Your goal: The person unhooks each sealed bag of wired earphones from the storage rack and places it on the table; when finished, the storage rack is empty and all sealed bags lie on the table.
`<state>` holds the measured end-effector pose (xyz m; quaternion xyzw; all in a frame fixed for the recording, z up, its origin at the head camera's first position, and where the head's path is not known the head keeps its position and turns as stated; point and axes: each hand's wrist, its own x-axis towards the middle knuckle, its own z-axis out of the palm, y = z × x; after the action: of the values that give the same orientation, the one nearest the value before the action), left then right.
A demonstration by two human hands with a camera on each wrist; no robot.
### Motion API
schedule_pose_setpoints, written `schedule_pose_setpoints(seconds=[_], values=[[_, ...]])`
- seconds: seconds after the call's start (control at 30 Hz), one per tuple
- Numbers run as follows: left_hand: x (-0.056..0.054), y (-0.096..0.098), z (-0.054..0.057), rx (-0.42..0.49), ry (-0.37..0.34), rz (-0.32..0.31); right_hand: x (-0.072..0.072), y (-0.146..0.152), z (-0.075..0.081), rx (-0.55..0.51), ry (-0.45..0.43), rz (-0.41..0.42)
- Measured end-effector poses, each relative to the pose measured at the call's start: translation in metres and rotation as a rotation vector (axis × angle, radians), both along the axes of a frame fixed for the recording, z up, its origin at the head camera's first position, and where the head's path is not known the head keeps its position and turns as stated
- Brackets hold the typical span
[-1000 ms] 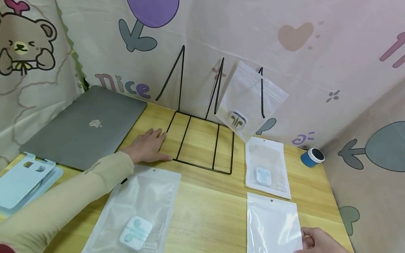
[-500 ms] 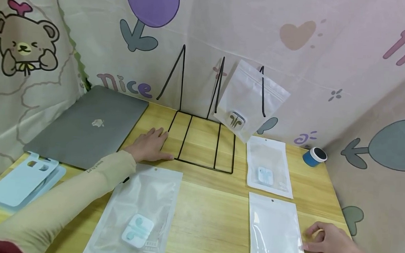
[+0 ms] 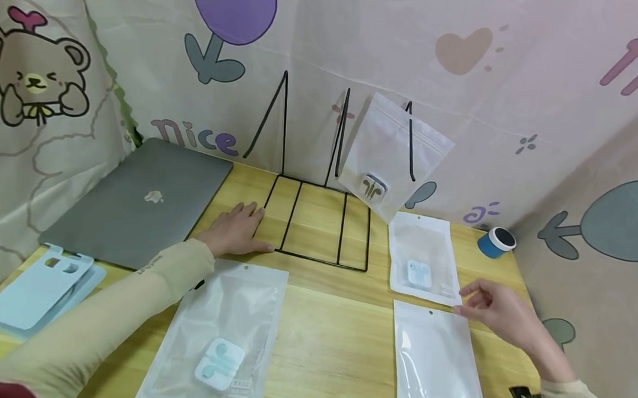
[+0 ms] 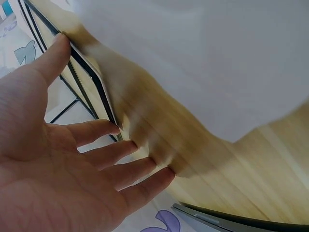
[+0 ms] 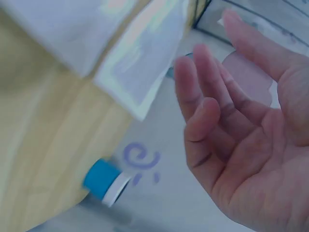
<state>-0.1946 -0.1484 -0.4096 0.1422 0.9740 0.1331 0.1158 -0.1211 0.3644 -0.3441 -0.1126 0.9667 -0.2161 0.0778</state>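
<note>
My left hand (image 3: 234,229) rests on the table at the left side of a black wire rack (image 3: 321,259), fingers spread and thumb on its front corner. In the left wrist view those fingertips (image 4: 164,173) lie on the wood by the bar. My right hand (image 3: 501,311) hovers, loosely bent and holding nothing, beside the lower right corner of a small zip pouch (image 3: 424,242) with pale earphones. Just below lies a white zip pouch (image 3: 432,352) with pink earphones. Another zip pouch (image 3: 374,148) with earphones hangs on the rack's right hook.
A large pouch (image 3: 234,314) with a white earphone case lies in front of my left hand. A grey laptop (image 3: 142,197) and pale blue phone cases (image 3: 39,288) are at the left. A blue jar (image 3: 495,242) stands at the back right.
My right hand has let go of the lower pouch's right edge and moved up and away, toward the small pouch's corner. The left hand has stayed in place.
</note>
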Motion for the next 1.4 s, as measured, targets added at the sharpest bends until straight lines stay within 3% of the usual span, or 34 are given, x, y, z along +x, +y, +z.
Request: schedule_pose_setpoints(seconds=[0.17,0.43,0.7,1.03,1.23,1.4], values=[[0.0,0.001,-0.001,0.005,-0.004,0.004,-0.028,-0.025,0.014,0.01,0.12,0.018],[0.0,0.001,0.002,-0.009,-0.009,0.002,-0.079,-0.068,0.038,-0.065,0.294,0.017],[-0.002,0.001,-0.001,-0.018,0.006,-0.003,-0.118,-0.107,0.047,-0.118,0.254,-0.073],[-0.002,0.001,0.0,-0.006,0.005,-0.001,-0.135,-0.126,0.04,-0.142,0.304,-0.074],[-0.001,0.0,-0.001,-0.01,0.016,-0.004,-0.138,-0.128,0.037,-0.134,0.353,-0.1],[-0.001,-0.001,-0.002,-0.011,0.021,-0.004,-0.139,-0.127,0.033,-0.21,0.375,-0.142]])
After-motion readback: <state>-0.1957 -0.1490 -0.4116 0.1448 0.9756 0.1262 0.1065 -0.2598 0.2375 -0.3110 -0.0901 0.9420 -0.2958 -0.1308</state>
